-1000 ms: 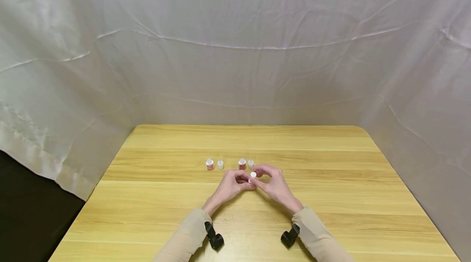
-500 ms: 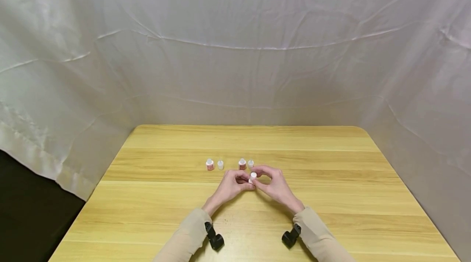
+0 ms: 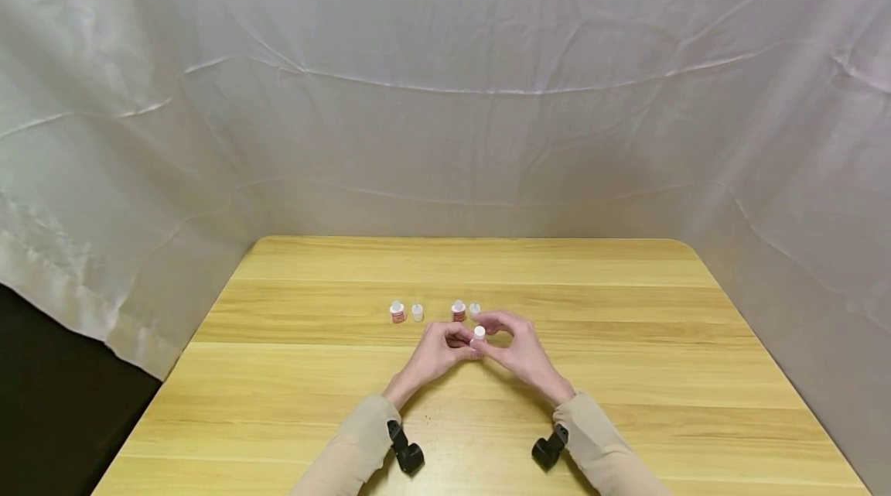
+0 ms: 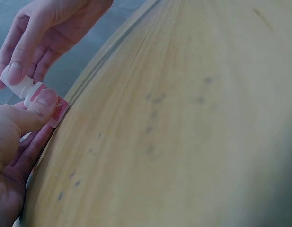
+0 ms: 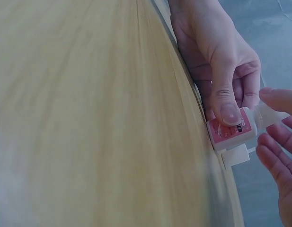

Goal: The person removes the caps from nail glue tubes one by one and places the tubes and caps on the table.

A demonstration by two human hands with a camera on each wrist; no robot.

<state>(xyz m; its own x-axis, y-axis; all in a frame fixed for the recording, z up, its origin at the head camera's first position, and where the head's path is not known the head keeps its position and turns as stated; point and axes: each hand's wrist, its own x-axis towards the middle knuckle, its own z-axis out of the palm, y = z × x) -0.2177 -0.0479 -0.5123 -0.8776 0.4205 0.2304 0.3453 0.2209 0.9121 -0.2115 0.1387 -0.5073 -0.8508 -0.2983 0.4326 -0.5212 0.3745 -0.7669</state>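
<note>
A small bottle with a pink label (image 5: 231, 130) stands on the table between my hands. My left hand (image 3: 440, 350) holds its body, the thumb lying across the label in both wrist views. Around the bottle's whitish cap (image 4: 17, 85) my right hand (image 3: 518, 350) has its thumb and fingers, pinching it from the sides. Just beyond my hands are another red-labelled bottle (image 3: 458, 312) with a pale pointed top and a small white piece with a thin pin (image 3: 475, 310). A similar pair stands further left: a bottle (image 3: 397, 312) and a white piece (image 3: 418, 312).
The wooden table (image 3: 592, 279) reaches out on every side of my hands. Pale curtains (image 3: 487, 132) hang behind it and at both sides. A black wrist camera (image 3: 409, 456) sits at my left cuff, another black camera (image 3: 546, 451) at my right.
My right thumb and fingers have shifted slightly back and forth at the cap, and the bottle's tilt has changed a little. My left hand and the other bottles have stayed put.
</note>
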